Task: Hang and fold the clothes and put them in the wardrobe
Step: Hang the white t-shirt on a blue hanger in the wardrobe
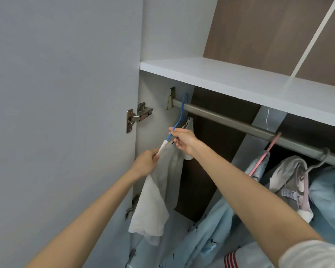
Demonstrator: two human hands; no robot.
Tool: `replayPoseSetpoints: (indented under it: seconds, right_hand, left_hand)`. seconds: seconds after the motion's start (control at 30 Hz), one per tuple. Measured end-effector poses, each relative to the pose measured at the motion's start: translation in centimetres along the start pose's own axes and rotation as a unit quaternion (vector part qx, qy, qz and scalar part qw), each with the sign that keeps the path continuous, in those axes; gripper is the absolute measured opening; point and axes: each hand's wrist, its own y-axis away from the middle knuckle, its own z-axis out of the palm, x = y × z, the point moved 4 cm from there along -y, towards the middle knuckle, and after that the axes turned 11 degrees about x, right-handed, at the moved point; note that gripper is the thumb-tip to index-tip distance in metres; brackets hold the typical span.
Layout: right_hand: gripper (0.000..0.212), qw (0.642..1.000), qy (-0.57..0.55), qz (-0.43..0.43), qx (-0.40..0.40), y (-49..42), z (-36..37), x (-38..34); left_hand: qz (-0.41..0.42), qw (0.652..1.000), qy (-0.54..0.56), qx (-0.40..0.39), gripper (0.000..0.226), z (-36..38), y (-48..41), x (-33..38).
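As light grey fabric top hangs

While its thin blue hanger hooks the metal wardrobe rail near the left end, left hand fingers pinch the top's shoulder and right hand fingers pinch the hanger.

A: What are we wearing?
B: We see a pale grey short sleeve on our right arm; both forearms are bare down to our left hand and right hand

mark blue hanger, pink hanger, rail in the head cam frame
blue hanger [180, 118], head view, neck just below the hook.
pink hanger [267, 151], head view, middle of its slanted neck.
rail [230, 120], head view, bare middle stretch.
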Motion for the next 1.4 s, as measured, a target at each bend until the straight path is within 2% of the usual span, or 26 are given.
replayPoseSetpoints:
  seconds: [0.27,0.47,0.63,0.77,1.03,1.13,1.4]
  right_hand:
    - [0.032,0.999,0.031,0.02,-0.004,-1.8,0.9,2.6]
    - [0.031,0.996,0.086,0.011,0.03,-1.7,0.8,2.5]
    - [0.036,0.994,0.1,0.005,0.046,0.0,0.2,2.7]
    - [0.031,0.995,0.095,0.017,0.038,2.5,-0.6,3.3]
    - [0.029,0.992,0.092,0.01,0.086,10.4,-3.7,5.8]
    - [0.026,0.988,0.097,-0.007,0.119,15.0,-5.7,7.3]
    - [0.029,0.973,0.075,-0.01,0.22,30.0,-12.6,11.6]
  left_hand:
    - [-0.026,0.999,-0.034,0.013,0.037,1.6,-0.4,-2.9]
    - [-0.033,0.999,-0.037,0.0,0.038,1.9,0.0,-3.3]
    - [-0.051,0.999,-0.007,-0.002,0.045,1.3,1.2,-3.1]
    - [-0.047,0.999,0.011,0.011,0.05,-0.3,1.8,-2.3]
    - [-0.015,0.994,0.096,0.046,0.04,-3.6,5.3,-0.7]
    - [-0.008,0.99,0.142,0.019,0.037,-3.4,7.7,0.3]
    - [0.06,0.981,0.152,-0.103,0.038,-0.3,17.7,4.4]
